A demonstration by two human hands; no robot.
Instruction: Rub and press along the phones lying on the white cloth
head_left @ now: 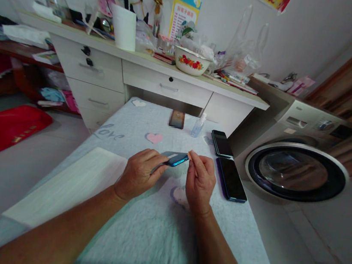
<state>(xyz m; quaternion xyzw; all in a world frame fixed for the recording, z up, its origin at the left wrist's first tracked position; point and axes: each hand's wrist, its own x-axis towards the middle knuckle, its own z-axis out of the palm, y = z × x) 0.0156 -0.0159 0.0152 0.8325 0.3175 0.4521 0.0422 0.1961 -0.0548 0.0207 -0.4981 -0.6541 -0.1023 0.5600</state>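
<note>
My left hand grips a blue-edged smartphone by its left end, thumb on top and fingers below. The phone is raised over the cloth-covered table and tilted, with one edge towards me. My right hand is closed, its thumb and index finger pinched at the phone's right corner. Whatever lies between those fingertips is too small to make out. Two dark phones lie right of my hands: a smaller one further back and a larger one nearer. Behind the held phone stands a clear spray bottle.
A pale folded cloth or sheet lies on the table's left. A small brown rectangular item, blurred, is at the back. Beyond are a white desk with a flowered bowl and paper roll, and a washing machine at right.
</note>
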